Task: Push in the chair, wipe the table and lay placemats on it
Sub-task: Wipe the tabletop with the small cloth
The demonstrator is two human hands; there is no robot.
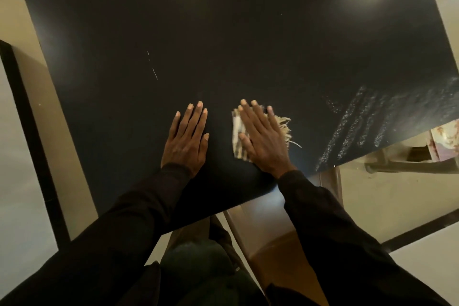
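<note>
So, the cloth (236, 125) was lying near the front edge of the table (223, 32), pinned flat under the right hand (260, 136); fingers straight and a bit spread, palm down, nothing curled round it; the left hand (187, 139) lay flat on the bare top just beside it, fingers straight too, holding nothing.

Cloth looked thin and soft, striped, with a frayed fringe poking out on its right side; I'd guess it weighed next to nothing and would bunch up or slip out if you only pushed with fingertips, so a flat palm over the middle seemed the way to work it; for lifting, a pinch at a plain corner rather than the fringe.

Tabletop was dark, smooth and a bit glossy, so probably slick once damp; streaky smears (372, 126) showed off to the right, which I read as the wiping being partway done.

Chair (273, 251) sat at the near edge, seat partly under the top as far as I could tell; no placemats in view; no brand, label or writing I could read anywhere.
</note>
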